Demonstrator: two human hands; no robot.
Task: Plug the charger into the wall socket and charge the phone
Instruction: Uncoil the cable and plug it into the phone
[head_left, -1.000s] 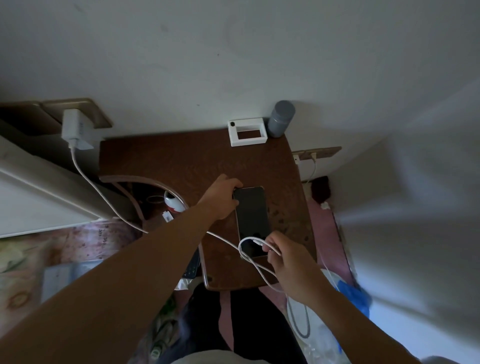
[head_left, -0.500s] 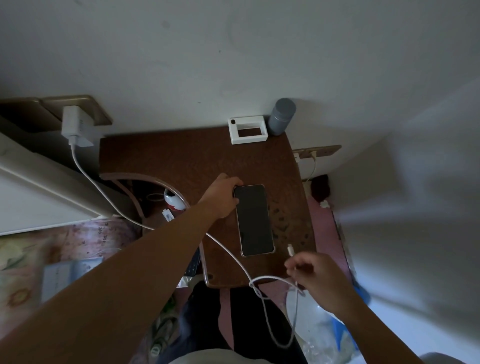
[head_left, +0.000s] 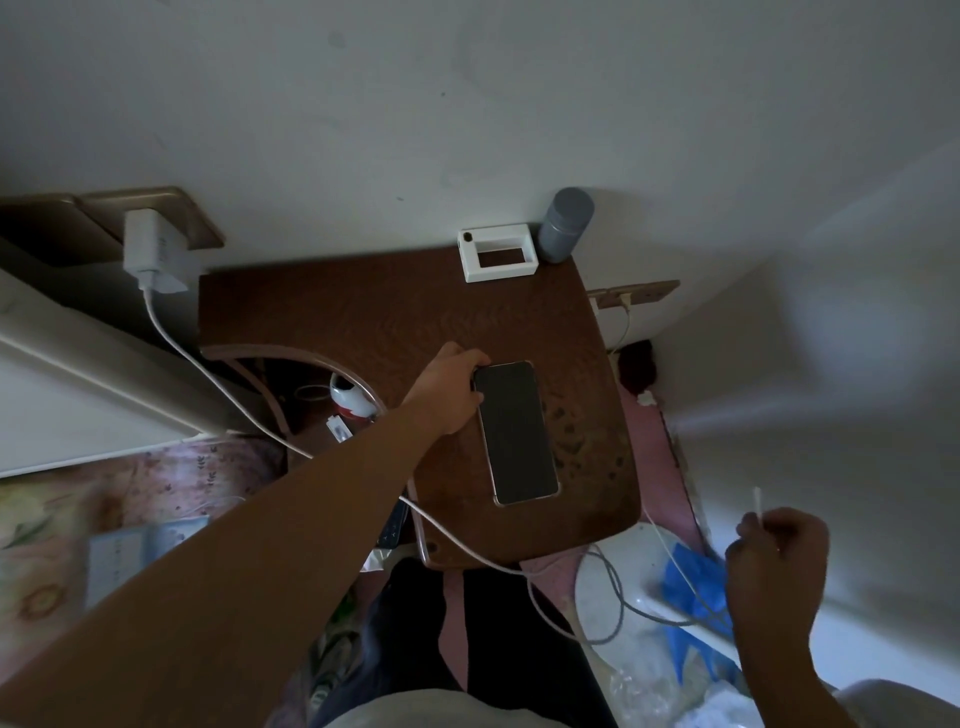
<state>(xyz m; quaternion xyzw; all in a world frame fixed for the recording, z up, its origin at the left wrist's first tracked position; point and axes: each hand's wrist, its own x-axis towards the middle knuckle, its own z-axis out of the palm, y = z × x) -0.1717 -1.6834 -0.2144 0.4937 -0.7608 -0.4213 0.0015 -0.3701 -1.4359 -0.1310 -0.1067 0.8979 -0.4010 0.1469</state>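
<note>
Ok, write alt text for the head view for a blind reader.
Left hand holds the far corner of a dark phone flat on a brown table; right hand pinches the free end of the cable beside the table, apart from the phone. The cable runs to a charger in the wall socket.

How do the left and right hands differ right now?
The left hand grips the far corner of the phone, which lies flat on the table; the right hand pinches the white cable just below its connector. The left hand is over the table; the right hand is off its right edge, in the air. Both hold a task item.
</note>
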